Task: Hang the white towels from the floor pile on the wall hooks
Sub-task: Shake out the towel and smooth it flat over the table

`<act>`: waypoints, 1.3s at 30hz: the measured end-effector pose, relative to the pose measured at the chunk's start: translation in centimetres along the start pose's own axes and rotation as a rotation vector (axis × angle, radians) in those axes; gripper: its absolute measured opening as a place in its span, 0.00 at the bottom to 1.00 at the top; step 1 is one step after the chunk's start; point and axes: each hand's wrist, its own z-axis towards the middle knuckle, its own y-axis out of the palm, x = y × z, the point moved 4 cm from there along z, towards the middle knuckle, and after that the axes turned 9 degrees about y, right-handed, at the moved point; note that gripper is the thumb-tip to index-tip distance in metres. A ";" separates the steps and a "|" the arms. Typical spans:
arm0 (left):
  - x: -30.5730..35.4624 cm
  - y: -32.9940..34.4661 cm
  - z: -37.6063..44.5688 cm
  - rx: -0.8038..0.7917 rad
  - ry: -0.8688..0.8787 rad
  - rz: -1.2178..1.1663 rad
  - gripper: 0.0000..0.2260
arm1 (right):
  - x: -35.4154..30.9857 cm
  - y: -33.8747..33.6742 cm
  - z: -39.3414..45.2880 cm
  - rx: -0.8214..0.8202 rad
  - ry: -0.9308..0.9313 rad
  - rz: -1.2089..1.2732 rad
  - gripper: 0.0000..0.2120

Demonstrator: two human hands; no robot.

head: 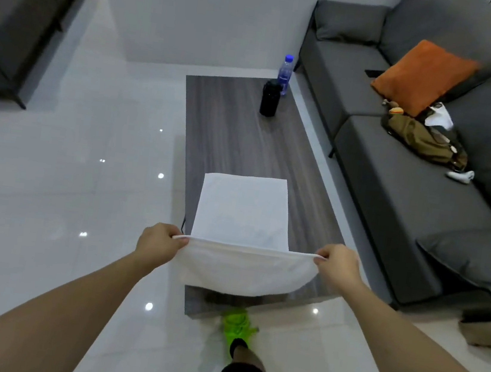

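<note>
floor (50, 191): glossy white tile | sofa (394, 180): grey | wall (199, 8): white

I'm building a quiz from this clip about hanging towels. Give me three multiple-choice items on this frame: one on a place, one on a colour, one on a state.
1. Where does the black bottle stand?
A. on the sofa
B. on the far end of the wooden table
C. on the floor

2. What colour is the cushion on the sofa?
A. orange
B. green
C. white

3. How is the white towel held?
A. bunched in one hand
B. lying loose on the floor
C. stretched between both hands by its top edge

Answers:
1 B: it stands on the table beside the clear water bottle.
2 A: it is plainly orange against the grey seat.
3 C: the left hand and right hand each pinch a corner.
</note>
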 end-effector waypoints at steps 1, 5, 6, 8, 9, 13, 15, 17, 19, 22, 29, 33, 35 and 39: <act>0.4 -0.1 1.1 0.008 -0.003 -0.002 0.07 | -0.4 -0.3 1.1 0.004 -0.008 0.009 0.04; 2.6 -0.7 6.7 0.045 -0.024 0.008 0.08 | -3.3 -1.6 7.1 0.010 -0.033 0.029 0.04; 3.2 -0.8 8.4 0.053 -0.035 0.014 0.09 | -4.2 -2.0 8.8 0.008 -0.036 0.039 0.04; 4.2 -1.1 11.9 0.069 -0.061 0.022 0.10 | -6.0 -2.7 12.6 -0.003 -0.038 0.043 0.05; 4.7 -1.2 13.6 0.078 -0.074 0.028 0.10 | -6.9 -2.9 14.4 -0.010 -0.034 0.039 0.05; 6.4 -1.2 20.0 0.155 -0.117 0.014 0.10 | -10.7 -3.3 21.4 -0.024 -0.019 0.022 0.06; 6.9 -0.7 22.8 0.191 -0.126 -0.017 0.09 | -12.1 -3.0 24.4 -0.015 -0.010 0.033 0.05; 7.0 -0.1 25.0 0.235 -0.144 -0.036 0.10 | -12.8 -2.5 26.9 0.025 0.017 0.073 0.09; 6.4 0.7 26.4 0.271 -0.182 -0.054 0.11 | -12.7 -1.7 28.5 0.060 0.039 0.122 0.12; 4.0 3.4 26.4 0.202 -0.256 -0.062 0.10 | -11.0 1.7 29.1 -0.016 0.080 0.120 0.13; -4.8 14.7 19.1 -0.137 -0.480 -0.008 0.12 | -3.4 15.6 22.5 -0.395 0.269 0.100 0.09; -7.7 20.2 15.6 -0.183 -0.554 -0.047 0.10 | -1.3 23.3 17.0 -0.675 0.741 0.560 0.04; -8.9 22.5 14.7 -0.123 -0.809 -0.306 0.15 | -1.5 26.0 15.2 -0.794 1.005 0.847 0.09; -9.2 25.2 15.0 0.048 -1.108 -0.885 0.21 | -1.8 29.0 15.3 -0.769 1.165 1.200 0.24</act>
